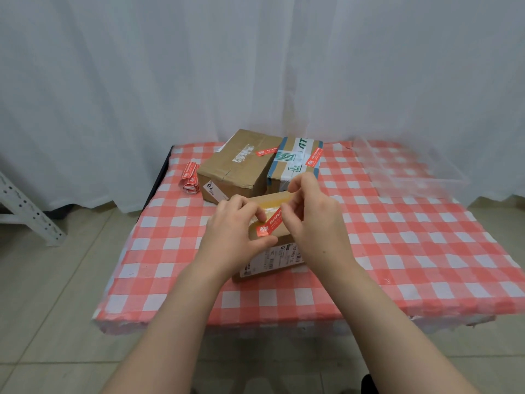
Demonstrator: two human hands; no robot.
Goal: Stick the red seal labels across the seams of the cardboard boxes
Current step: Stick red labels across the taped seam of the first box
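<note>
The red seal label (269,224) lies slantwise on the top of the near cardboard box (271,261), over a strip of yellowish tape that runs along the top. Its lower end, with a white printed square, is at the front edge of the box, and its upper end goes under the fingers of the right hand.

The left hand (233,233) has bent fingers. Its thumb lies along the front edge just under the lower end of the label, and a fingertip comes down on the label from above, so this hand pinches that end. The right hand (311,218) is also curled and grips the upper end of the label between thumb and fingers. Whether that end already touches the cardboard, I cannot tell.

The near box stands in the middle of the surface (397,251), which is covered with a red and white checked cloth. A white shipping slip is on its front side.

Behind it stand two more boxes, touching each other. The large brown box (237,166) is on the left and carries one red label (266,151) on top. The box with blue and white tape (294,163) is on the right and also carries a red label (313,157).

A folded strip of red labels (189,177) lies just beside the brown box on the left. A clear plastic container (409,166) stands at the far right of the surface. A white curtain (255,66) hangs behind.
</note>
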